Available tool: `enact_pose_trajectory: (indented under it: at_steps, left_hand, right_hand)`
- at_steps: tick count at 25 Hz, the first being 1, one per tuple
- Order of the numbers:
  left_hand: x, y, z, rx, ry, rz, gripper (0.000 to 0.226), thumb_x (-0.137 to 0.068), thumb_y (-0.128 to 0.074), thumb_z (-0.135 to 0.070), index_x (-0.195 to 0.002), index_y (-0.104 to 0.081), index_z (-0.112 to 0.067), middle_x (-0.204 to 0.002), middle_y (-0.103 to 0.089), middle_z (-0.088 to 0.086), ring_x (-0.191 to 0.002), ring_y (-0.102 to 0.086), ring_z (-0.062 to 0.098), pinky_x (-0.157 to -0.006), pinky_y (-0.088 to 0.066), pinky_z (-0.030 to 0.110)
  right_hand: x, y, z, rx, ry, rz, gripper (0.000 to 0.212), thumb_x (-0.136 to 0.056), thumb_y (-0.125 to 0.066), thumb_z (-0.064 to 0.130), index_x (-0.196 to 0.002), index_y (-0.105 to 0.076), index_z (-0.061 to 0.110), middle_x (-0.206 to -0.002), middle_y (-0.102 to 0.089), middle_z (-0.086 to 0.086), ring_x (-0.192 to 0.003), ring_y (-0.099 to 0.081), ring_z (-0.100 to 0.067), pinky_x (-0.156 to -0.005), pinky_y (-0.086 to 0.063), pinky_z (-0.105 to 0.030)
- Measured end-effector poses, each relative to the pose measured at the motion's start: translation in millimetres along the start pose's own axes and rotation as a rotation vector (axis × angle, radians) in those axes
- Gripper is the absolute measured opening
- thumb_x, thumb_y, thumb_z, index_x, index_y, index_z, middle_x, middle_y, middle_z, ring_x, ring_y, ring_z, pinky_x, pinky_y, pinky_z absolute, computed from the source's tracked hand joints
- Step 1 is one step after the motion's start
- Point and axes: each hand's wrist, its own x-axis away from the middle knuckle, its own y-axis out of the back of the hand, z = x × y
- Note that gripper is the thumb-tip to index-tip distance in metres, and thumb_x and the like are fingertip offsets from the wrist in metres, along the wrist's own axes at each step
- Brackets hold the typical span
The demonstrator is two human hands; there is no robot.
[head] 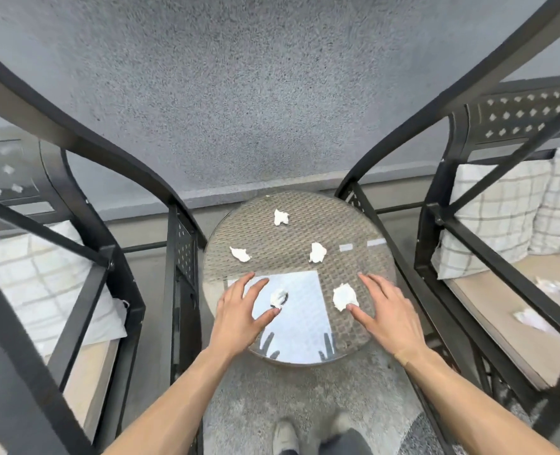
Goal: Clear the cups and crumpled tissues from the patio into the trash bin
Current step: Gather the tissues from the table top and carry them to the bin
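Observation:
Several crumpled white tissues lie on a round glass-topped wicker table (364, 224). One tissue (278, 297) sits near the front left, and my left hand (239, 315) spreads around it with fingers straight, thumb tip beside it. A bigger tissue (344, 296) lies front right; my right hand (387, 315) hovers by it, thumb tip touching its edge. Farther back lie a tissue (240, 254), a tissue (317, 252) and a tissue (281, 217). No cups or trash bin are in view.
Black metal chairs flank the table: a left chair (180, 257) with a pale cushion, a right chair (436, 224) with checked pillows (488, 218). More crumpled tissues (534, 318) lie on the right seat. A grey wall rises behind. My shoes (285, 438) stand on a grey rug.

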Motion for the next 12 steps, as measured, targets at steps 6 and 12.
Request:
enact_pose_trajectory:
  at_steps: [6, 12]
  left_hand:
    - [-32, -27, 5, 0.015, 0.059, 0.106, 0.061, -0.086, -0.062, -0.053, -0.141, -0.04, -0.039, -0.153, -0.03, -0.004, -0.138, -0.031, 0.02, -0.112, -0.028, 0.044]
    - [-59, -57, -7, 0.033, 0.167, 0.21, 0.057, -0.09, -0.062, -0.042, -0.142, -0.041, -0.034, -0.153, -0.027, -0.003, -0.137, -0.031, 0.021, -0.106, -0.038, 0.044]
  right_hand:
    - [-37, -29, -20, -0.044, -0.015, 0.121, 0.068, -0.087, -0.053, 0.056, -0.145, -0.031, 0.029, -0.149, -0.035, 0.008, -0.132, -0.039, -0.015, -0.102, -0.043, -0.041]
    - [-86, -52, -59, -0.026, 0.048, 0.278, 0.062, -0.088, -0.056, 0.051, -0.143, -0.033, 0.033, -0.148, -0.034, 0.006, -0.128, -0.043, -0.021, -0.097, -0.045, -0.04]
